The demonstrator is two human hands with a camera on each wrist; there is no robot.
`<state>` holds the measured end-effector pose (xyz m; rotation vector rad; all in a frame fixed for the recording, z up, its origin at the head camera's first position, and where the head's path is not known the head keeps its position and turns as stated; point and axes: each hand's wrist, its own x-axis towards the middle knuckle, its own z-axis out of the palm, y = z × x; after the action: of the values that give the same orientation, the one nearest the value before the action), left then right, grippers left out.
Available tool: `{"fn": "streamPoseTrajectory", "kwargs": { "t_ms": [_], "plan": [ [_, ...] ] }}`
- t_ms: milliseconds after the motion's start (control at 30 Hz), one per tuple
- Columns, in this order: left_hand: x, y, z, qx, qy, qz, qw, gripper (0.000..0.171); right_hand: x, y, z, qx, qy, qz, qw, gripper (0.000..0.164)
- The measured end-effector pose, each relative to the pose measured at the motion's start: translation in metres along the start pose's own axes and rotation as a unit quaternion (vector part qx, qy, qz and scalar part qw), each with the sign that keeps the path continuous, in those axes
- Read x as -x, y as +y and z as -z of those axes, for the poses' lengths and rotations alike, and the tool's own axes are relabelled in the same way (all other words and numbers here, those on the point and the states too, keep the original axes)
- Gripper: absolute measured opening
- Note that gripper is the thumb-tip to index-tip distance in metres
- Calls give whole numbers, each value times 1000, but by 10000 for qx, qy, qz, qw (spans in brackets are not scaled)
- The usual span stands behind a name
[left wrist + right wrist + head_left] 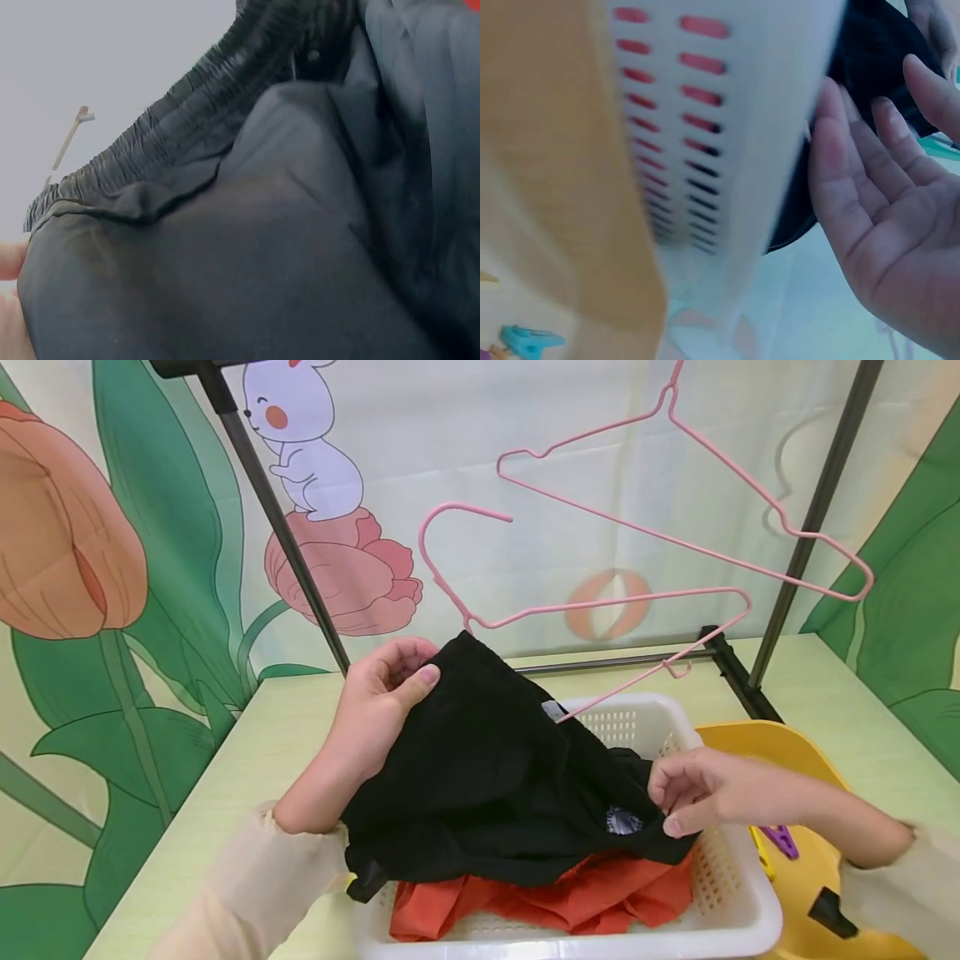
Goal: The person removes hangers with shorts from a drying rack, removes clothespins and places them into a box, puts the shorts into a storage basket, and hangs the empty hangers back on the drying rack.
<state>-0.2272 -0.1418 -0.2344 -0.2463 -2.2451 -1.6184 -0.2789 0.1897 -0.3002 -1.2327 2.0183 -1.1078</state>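
Black shorts (487, 760) with a gathered elastic waistband (135, 150) are spread over a white basket (720, 893). My left hand (375, 702) pinches the upper left edge of the shorts between thumb and fingers. A pink hanger (637, 600) has one side hidden in the black cloth; its hook and other side stick out above. My right hand (712, 789) is at the right edge of the shorts, beside a round pale patch (624, 820). In the right wrist view, its thumb (930, 86) stands apart from the loosely bent fingers.
Orange-red cloth (555, 897) lies in the basket under the shorts. A yellow tray (810, 768) with small clips, one of them purple (782, 841), sits to the right. Behind, a second pink hanger (645, 531) hangs within a dark rack frame (817, 510).
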Motion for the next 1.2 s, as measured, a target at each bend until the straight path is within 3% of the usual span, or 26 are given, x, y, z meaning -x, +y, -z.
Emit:
{"fn": "streamPoseTrajectory", "kwargs": {
  "t_ms": [167, 400, 600, 700, 767, 833, 933, 1033, 1067, 1200],
  "plan": [
    [2, 3, -8, 42, -69, 36, 10000, 20, -4, -13, 1, 83, 149, 199, 9997, 11],
    [6, 5, -16, 85, -248, 82, 9996, 18, -13, -36, 5, -187, 1063, 451, 9931, 18],
    [9, 5, -22, 6, -345, 141, 9993, 17, -24, -51, 3, -417, 1914, 861, 9768, 18],
    [11, 6, -24, -56, -404, 167, 9990, 17, -31, -56, -2, -80, 2525, 1161, 9606, 18],
    [12, 7, -26, -106, -440, 181, 9988, 17, -36, -59, -5, 377, 2969, 1424, 9435, 18],
    [13, 7, -27, -152, -473, 195, 9986, 17, -41, -61, -8, 977, 3363, 1816, 9189, 21],
    [14, 7, -28, -207, -505, 232, 9982, 17, -49, -63, -11, 1870, 3803, 2544, 8693, 27],
    [15, 6, -29, -217, -533, 224, 9981, 17, -56, -63, -11, 2675, 4184, 3083, 8114, 15],
    [16, 6, -29, -216, -546, 219, 9980, 17, -59, -63, -12, 2896, 4304, 3167, 7941, 13],
    [18, 6, -30, -279, -586, 192, 9977, 16, -65, -63, -11, 3689, 4692, 3191, 7362, 28]
  ]
}}
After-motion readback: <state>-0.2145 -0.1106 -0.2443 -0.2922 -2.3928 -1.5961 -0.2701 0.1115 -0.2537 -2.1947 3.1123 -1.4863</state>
